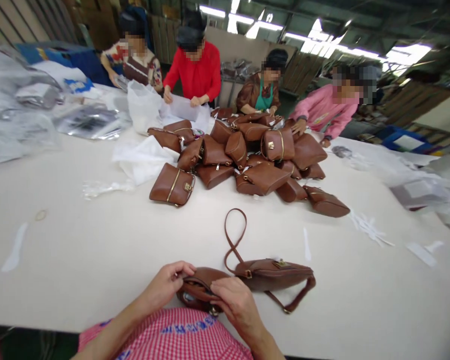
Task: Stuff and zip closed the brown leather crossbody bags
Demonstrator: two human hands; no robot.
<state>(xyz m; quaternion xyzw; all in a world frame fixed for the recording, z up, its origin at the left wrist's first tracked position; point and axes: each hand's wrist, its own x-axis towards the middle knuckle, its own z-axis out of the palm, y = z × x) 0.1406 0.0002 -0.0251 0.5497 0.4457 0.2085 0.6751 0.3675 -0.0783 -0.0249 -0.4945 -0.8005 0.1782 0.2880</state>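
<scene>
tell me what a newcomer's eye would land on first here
Probably the heap of brown handbags on the far half of the pale table, several showing gold-toned zips. Next, a co-worker in a bright red top across the table, left of centre. Nearest, the held brown bag at the near edge, a strapped handbag lying to its right.

A small, smooth brown bag (201, 286) is at the middle of the near edge of the bench (97, 260), held up at both ends by the fingers (177, 270) of two hands. Its mouth is parted and tilts toward that edge, showing a shadowed inside with a pale patch at left; metal glints low on the right.
</scene>
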